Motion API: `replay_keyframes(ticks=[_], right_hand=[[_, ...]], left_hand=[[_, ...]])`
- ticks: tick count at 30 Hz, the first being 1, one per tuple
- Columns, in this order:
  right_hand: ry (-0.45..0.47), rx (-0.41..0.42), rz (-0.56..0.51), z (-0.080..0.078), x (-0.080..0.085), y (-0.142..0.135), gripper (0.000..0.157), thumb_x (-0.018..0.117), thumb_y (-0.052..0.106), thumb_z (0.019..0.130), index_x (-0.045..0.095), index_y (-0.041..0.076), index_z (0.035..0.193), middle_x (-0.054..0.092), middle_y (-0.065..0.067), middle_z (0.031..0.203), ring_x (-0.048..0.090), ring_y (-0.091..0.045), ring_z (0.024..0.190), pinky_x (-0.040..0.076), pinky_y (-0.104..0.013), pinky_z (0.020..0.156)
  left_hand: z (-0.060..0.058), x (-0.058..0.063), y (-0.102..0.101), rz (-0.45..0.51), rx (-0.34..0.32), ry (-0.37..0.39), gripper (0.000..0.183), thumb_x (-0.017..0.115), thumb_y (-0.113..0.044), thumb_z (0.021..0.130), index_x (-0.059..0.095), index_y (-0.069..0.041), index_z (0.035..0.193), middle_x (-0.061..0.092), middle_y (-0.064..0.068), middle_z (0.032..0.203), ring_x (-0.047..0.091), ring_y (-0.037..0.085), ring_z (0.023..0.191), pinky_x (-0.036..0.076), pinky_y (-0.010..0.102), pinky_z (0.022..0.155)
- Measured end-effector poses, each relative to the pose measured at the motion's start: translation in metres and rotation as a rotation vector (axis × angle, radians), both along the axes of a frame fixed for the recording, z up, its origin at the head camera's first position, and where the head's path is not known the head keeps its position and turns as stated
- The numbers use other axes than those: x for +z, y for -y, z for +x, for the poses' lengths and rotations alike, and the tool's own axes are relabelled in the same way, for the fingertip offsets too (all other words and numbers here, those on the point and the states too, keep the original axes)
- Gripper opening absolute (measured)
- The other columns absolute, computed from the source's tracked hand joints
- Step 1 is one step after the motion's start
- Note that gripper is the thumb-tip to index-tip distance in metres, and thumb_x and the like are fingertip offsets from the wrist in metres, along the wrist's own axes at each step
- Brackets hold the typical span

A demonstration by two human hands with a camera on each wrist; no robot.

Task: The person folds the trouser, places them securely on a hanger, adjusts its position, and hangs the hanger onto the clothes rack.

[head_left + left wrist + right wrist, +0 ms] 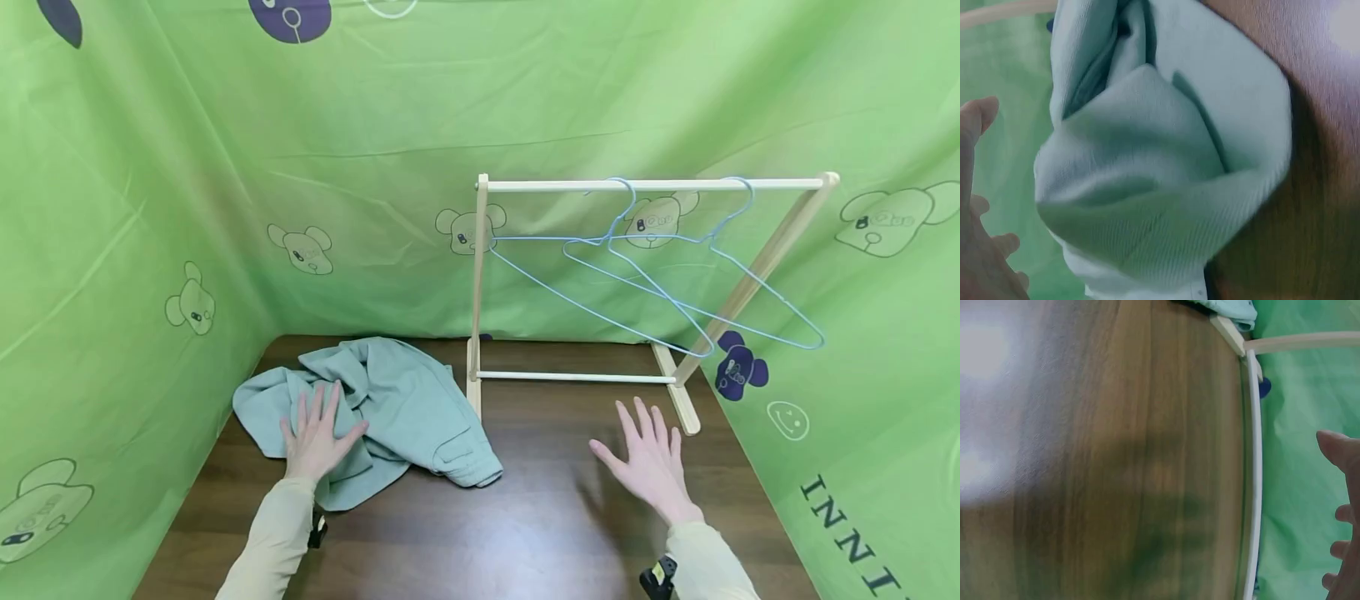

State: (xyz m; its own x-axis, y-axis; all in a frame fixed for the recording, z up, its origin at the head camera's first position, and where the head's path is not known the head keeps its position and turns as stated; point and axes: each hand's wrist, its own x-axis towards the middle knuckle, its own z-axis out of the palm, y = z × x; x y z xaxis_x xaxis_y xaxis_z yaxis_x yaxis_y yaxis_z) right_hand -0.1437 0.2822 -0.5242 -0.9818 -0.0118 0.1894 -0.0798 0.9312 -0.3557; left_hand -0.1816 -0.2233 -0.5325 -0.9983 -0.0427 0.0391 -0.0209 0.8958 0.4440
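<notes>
Left grip (pixel 315 442) and right grip (pixel 651 467) released, fingers spread. Desk (pixel 517 533): rack (pixel 577 377) near back edge; garment (pixel 420 400) crumpled by back-left corner, under left grip, contact unclear. Two hangers (pixel 675 302) bare. Work looks unstarted; garment likely yet to be hung.

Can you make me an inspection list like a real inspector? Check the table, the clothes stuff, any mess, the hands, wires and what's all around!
Surface: brown wood-grain table, shiny with glare.
Job's things: pale green garment, crumpled on the table; two blue hangers on the top bar of a wooden rack, with no clothes on them.
Clutter: nothing seen.
Hands: left hand over the garment, touch unclear; right hand above the table, holding nothing; both have fingers spread.
Cables: nothing seen.
Surroundings: green curtain with cartoon animal prints.
</notes>
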Motion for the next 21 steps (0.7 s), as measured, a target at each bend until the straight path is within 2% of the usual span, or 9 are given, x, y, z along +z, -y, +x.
replay_keyframes(ticks=[3,6,10,13,17,21], right_hand=[[0.04,0.011,-0.014,-0.005,0.001,0.003,0.086,0.062,0.057,0.091,0.033,0.007,0.155,0.024,-0.027,0.161,0.015,-0.052,0.149,0.01,-0.077,0.113],[0.123,0.021,-0.082,-0.011,0.001,0.007,0.087,0.061,0.056,0.092,0.031,0.006,0.156,0.02,-0.028,0.162,0.013,-0.054,0.149,0.01,-0.079,0.113],[0.225,0.068,-0.208,-0.018,0.002,0.013,0.079,0.061,0.046,0.094,0.036,-0.002,0.151,0.024,-0.036,0.158,0.022,-0.059,0.145,0.018,-0.077,0.113],[0.31,0.12,-0.3,-0.02,0.0,0.021,0.07,0.062,0.038,0.095,0.043,-0.007,0.145,0.034,-0.038,0.153,0.032,-0.058,0.141,0.029,-0.07,0.114],[0.436,0.161,-0.464,-0.019,-0.006,0.038,0.06,0.065,0.032,0.095,0.052,-0.007,0.138,0.051,-0.033,0.143,0.045,-0.05,0.136,0.039,-0.059,0.112],[0.531,0.227,-0.648,-0.018,-0.013,0.057,0.055,0.068,0.025,0.094,0.054,-0.012,0.133,0.062,-0.03,0.13,0.064,-0.034,0.115,0.052,-0.046,0.097]], left_hand=[[-0.003,0.001,0.005,-0.005,0.004,0.019,0.091,0.057,-0.062,0.093,0.016,-0.02,0.163,0.011,0.018,0.169,-0.003,0.048,0.155,-0.002,0.082,0.112],[-0.006,0.002,0.009,0.007,-0.004,0.065,0.092,0.056,-0.063,0.093,0.014,-0.021,0.163,0.008,0.018,0.17,-0.007,0.049,0.155,-0.005,0.083,0.11],[-0.013,0.003,0.018,0.051,0.02,0.139,0.092,0.057,-0.061,0.094,0.01,-0.021,0.163,0.001,0.021,0.169,-0.013,0.051,0.153,-0.009,0.087,0.105],[-0.015,0.002,0.025,0.092,0.059,0.21,0.094,0.057,-0.06,0.094,0.007,-0.02,0.163,-0.006,0.023,0.168,-0.019,0.051,0.152,-0.01,0.09,0.1],[-0.015,-0.001,0.03,0.163,0.072,0.283,0.096,0.057,-0.057,0.094,0.004,-0.016,0.163,-0.014,0.025,0.166,-0.023,0.056,0.148,-0.005,0.092,0.097],[-0.014,-0.002,0.029,0.207,0.049,0.288,0.094,0.056,-0.051,0.096,0.004,-0.009,0.162,-0.011,0.033,0.163,-0.007,0.068,0.144,0.011,0.089,0.104]])
